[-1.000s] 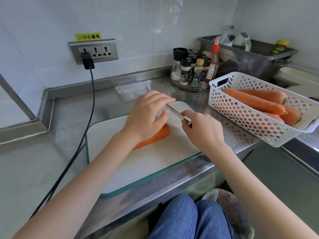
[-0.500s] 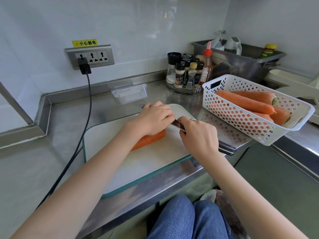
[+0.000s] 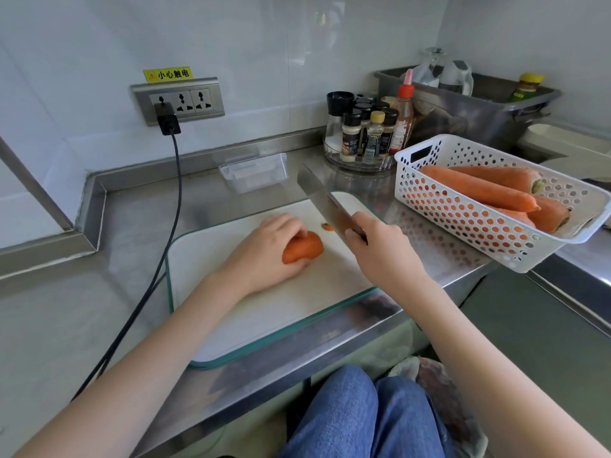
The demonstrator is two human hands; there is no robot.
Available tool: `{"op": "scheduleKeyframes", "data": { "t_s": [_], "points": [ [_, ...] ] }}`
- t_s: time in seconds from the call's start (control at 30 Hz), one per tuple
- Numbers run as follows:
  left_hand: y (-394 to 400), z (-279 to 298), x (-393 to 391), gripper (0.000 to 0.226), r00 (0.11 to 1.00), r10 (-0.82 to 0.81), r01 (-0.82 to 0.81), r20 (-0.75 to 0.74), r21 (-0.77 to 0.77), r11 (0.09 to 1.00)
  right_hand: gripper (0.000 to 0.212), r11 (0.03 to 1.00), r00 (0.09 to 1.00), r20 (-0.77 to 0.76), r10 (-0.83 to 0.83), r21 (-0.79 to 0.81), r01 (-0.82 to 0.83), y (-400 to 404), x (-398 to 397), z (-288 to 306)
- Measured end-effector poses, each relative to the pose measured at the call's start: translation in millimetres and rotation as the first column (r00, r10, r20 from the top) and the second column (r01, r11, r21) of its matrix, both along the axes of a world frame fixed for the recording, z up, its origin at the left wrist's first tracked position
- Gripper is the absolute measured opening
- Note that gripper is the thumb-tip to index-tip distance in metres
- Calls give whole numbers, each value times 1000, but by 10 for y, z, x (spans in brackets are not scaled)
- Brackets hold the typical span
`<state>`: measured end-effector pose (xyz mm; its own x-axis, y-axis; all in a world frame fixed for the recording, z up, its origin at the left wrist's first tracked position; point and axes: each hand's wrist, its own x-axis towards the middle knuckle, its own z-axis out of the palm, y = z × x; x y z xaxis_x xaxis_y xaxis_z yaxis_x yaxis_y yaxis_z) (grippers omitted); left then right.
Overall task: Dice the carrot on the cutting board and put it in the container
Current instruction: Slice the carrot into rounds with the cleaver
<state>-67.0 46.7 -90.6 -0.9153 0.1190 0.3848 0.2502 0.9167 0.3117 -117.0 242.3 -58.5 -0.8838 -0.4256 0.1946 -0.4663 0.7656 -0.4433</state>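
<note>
A carrot was seen lying on the white cutting board, which rested on the steel surface. The carrot was held down by the left hand, whose fingers were curled over its top and far side while the thumb was pressed against its near side; only the blunt cut end was left showing to the right of the fingers. A small orange slice was seen on the board just beyond that cut end, apart from the carrot. The handle of a broad knife was gripped by the right hand, which was placed to the right of the carrot and near it but not touching it. The blade was raised above the board and angled away toward the back of the surface, with its edge lifted clear of the carrot. A clear container was set behind the board, near the back wall and well apart from both hands. To the right, a white perforated basket was seen holding several whole carrots, and a round rack of spice bottles was placed behind it. A black plug was fitted in the wall socket, and its cable was trailed down over the surface to the left of the board.
</note>
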Motion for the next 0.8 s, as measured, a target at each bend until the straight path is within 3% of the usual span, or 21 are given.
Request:
{"op": "scheduleKeyframes", "data": {
  "t_s": [0.33, 0.53, 0.8],
  "points": [
    [-150, 84, 206, 35, 997, -27, 21, 72, 88, 996, 19, 995, 965, 248, 90, -62, -77, -146, 199, 140],
    [-53, 90, 202, 16, 997, -61, 61, -49, 3, 998, 22, 991, 963, 235, 134, -34, -129, -269, 300, 172],
    [-23, 69, 38, 27, 993, -105, 109, -47, 81, 991, 21, 990, 963, 235, 131, 28, -142, -275, 294, 244]
  ]
}}
